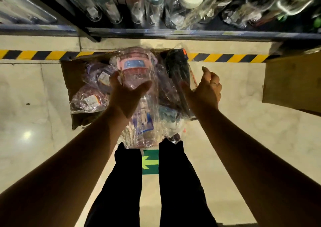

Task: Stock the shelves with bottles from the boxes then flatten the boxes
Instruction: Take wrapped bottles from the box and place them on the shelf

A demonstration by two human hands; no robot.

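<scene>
Above the box (67, 74), left hand's (125, 96) fingers (113, 78) wrap a pink bottle (133, 67).

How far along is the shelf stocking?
Done: the shelf already carries a row of bottles. In hand: left hand grips a pink wrapped bottle, right hand a black bottle, above the open box. Left: purple wrapped bottles still in that box; neither it nor the second box looks flattened.
</scene>
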